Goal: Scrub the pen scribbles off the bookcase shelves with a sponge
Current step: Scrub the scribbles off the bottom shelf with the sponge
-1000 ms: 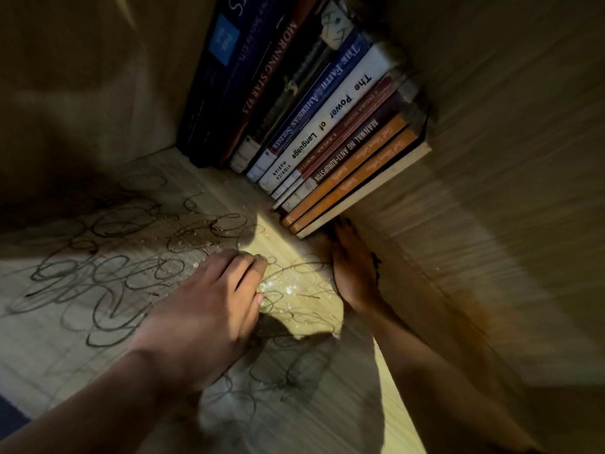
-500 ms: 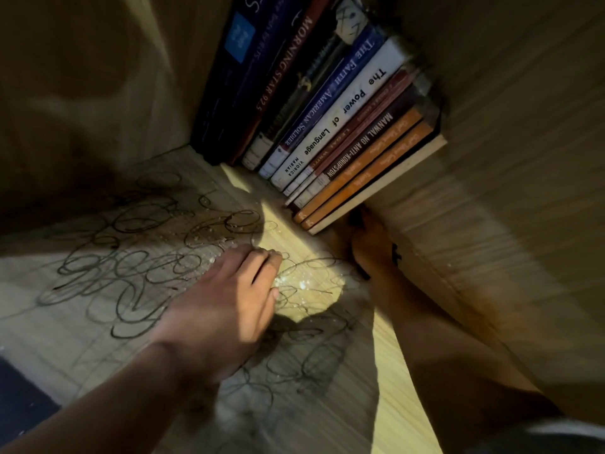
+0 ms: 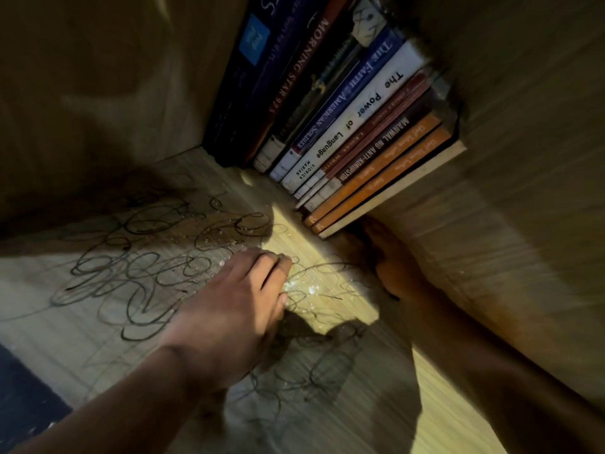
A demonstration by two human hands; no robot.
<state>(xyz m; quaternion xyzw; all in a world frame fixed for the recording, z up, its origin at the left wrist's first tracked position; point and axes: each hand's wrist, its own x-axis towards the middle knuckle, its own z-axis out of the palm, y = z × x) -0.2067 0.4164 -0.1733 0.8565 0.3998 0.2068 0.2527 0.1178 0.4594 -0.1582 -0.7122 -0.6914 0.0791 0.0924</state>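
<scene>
Here the scribbles (image 3: 131,273) cover the shelf (image 3: 343,257) in black loops, thickest at the left and running under the left hand (image 3: 235,309) toward the lit patch at centre. Wet beads glint among the lines near the fingertips. The left hand lies palm down on the board, fingers bent over something beneath it; the sponge itself does not show, so whether that grip is closed on it I cannot tell. To scrub well from here, I judge the hand should bear down flat and work in short overlapping strokes, starting in the wetted lines just ahead of the fingers, then moving left into the dense dry loops, wetting those first. Further right, the books (image 3: 343,126) lean steeply with their lower corners on the shelf. The right hand (image 3: 389,257) sits in shadow just under the lowest book, against the side panel; its grip is too dark to read. It probably steadies the stack, which should be kept clear of the wet.
</scene>
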